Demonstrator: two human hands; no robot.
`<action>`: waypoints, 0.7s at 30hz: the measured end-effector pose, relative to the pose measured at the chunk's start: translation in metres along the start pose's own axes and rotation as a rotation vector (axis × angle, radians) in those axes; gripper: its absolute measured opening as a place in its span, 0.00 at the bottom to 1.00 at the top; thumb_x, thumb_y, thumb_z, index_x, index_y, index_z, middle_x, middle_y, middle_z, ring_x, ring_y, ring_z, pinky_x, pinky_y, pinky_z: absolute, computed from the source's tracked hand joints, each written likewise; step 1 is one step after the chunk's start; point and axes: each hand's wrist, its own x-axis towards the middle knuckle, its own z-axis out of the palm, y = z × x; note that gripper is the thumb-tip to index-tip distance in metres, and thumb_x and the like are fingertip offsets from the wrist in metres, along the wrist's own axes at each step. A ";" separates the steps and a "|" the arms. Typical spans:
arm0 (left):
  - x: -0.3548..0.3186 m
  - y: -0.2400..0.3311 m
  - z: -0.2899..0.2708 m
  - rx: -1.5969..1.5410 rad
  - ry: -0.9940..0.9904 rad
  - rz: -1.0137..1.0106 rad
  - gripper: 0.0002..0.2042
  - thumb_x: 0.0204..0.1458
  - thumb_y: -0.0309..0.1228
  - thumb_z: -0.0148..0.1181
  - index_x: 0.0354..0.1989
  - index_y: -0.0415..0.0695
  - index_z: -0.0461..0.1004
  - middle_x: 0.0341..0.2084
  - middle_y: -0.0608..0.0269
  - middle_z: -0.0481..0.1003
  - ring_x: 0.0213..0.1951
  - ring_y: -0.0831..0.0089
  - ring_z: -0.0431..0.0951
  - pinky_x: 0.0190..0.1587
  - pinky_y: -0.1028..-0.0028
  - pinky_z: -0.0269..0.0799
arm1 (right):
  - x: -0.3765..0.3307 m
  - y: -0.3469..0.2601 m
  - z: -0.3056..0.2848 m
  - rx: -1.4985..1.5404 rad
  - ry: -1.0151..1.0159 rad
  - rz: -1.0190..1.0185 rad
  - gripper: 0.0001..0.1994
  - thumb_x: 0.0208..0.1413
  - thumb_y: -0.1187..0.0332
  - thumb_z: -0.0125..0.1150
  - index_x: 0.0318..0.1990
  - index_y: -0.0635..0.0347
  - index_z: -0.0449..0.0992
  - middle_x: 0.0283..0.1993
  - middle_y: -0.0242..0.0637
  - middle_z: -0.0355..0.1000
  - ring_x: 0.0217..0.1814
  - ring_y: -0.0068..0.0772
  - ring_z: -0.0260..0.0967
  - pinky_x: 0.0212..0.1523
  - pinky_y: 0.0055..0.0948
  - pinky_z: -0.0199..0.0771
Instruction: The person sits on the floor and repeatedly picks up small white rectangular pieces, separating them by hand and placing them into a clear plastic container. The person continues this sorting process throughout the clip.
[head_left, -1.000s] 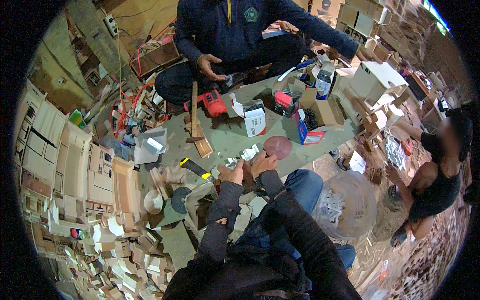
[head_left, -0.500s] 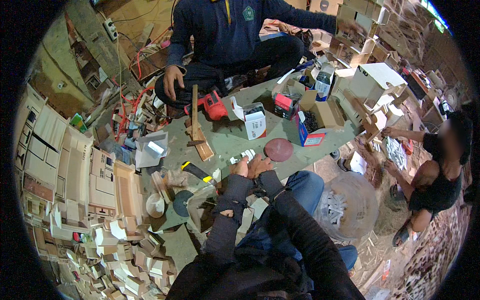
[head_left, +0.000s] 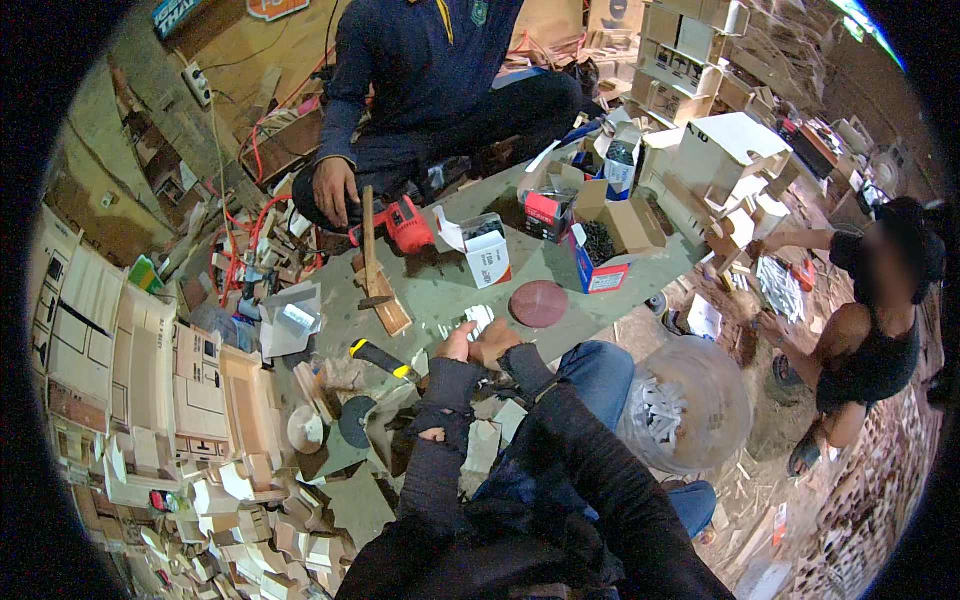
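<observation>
My left hand [head_left: 456, 344] and my right hand [head_left: 493, 342] are close together at the near edge of the green work board [head_left: 430, 285], fingers curled. A small bunch of white pieces [head_left: 481, 318] shows between their fingertips, and both hands seem closed on it. A few more white slips [head_left: 446, 328] lie on the board by my left fingers. Just beyond my right hand is a dark red round disc [head_left: 538, 304]. A yellow-and-black handled tool [head_left: 384, 359] rests left of my left hand. The undersides of my fingers are hidden.
A hammer [head_left: 369, 240] lies across a wooden strip beside a red power tool [head_left: 408, 226]. Open boxes [head_left: 484, 252] of dark small parts stand farther back. A clear tub [head_left: 690, 410] of white pieces is at my right knee. Two people [head_left: 430, 90] [head_left: 870, 340] sit nearby.
The view has shifted, so the scene sits a little lower and left. The white pieces that lay in a row at my fingertips are now bunched between my hands. The far person's outstretched arm has left view.
</observation>
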 end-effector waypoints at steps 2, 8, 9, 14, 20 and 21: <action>-0.002 0.002 0.001 0.033 -0.026 0.028 0.19 0.42 0.46 0.59 0.16 0.40 0.71 0.11 0.61 0.69 0.13 0.69 0.66 0.18 0.70 0.58 | 0.003 0.001 0.001 0.015 -0.012 0.007 0.32 0.35 0.51 0.64 0.40 0.73 0.67 0.38 0.57 0.68 0.44 0.51 0.67 0.38 0.41 0.70; -0.014 0.008 0.002 0.116 -0.030 0.076 0.19 0.40 0.48 0.61 0.15 0.42 0.71 0.09 0.62 0.67 0.13 0.69 0.65 0.18 0.71 0.58 | 0.008 0.000 0.003 0.055 -0.032 0.004 0.34 0.33 0.51 0.64 0.40 0.78 0.68 0.38 0.60 0.69 0.45 0.52 0.69 0.39 0.40 0.71; -0.017 0.009 0.001 0.131 -0.040 0.102 0.19 0.41 0.48 0.61 0.15 0.42 0.71 0.10 0.61 0.68 0.13 0.68 0.66 0.19 0.71 0.60 | 0.007 -0.004 0.003 0.063 -0.038 -0.001 0.34 0.33 0.51 0.65 0.40 0.78 0.68 0.38 0.60 0.69 0.45 0.52 0.69 0.39 0.40 0.71; -0.028 0.024 0.010 -0.032 -0.238 -0.119 0.18 0.43 0.47 0.59 0.18 0.42 0.73 0.15 0.58 0.72 0.17 0.65 0.71 0.24 0.70 0.67 | -0.014 -0.025 -0.010 0.096 -0.067 0.035 0.36 0.36 0.45 0.59 0.42 0.76 0.70 0.42 0.62 0.70 0.46 0.54 0.69 0.45 0.40 0.71; -0.029 0.030 0.007 -0.076 -0.346 -0.183 0.17 0.45 0.45 0.57 0.24 0.40 0.73 0.17 0.56 0.74 0.18 0.63 0.72 0.26 0.70 0.69 | -0.035 -0.040 -0.006 0.064 0.104 0.161 0.37 0.35 0.49 0.61 0.44 0.79 0.66 0.41 0.63 0.69 0.45 0.53 0.70 0.43 0.40 0.70; -0.027 0.031 0.005 -0.086 -0.347 -0.208 0.17 0.45 0.45 0.57 0.24 0.40 0.73 0.18 0.56 0.74 0.18 0.63 0.72 0.26 0.70 0.69 | -0.034 -0.040 -0.004 0.036 0.121 0.133 0.37 0.36 0.49 0.60 0.44 0.79 0.66 0.41 0.63 0.69 0.45 0.53 0.70 0.44 0.40 0.70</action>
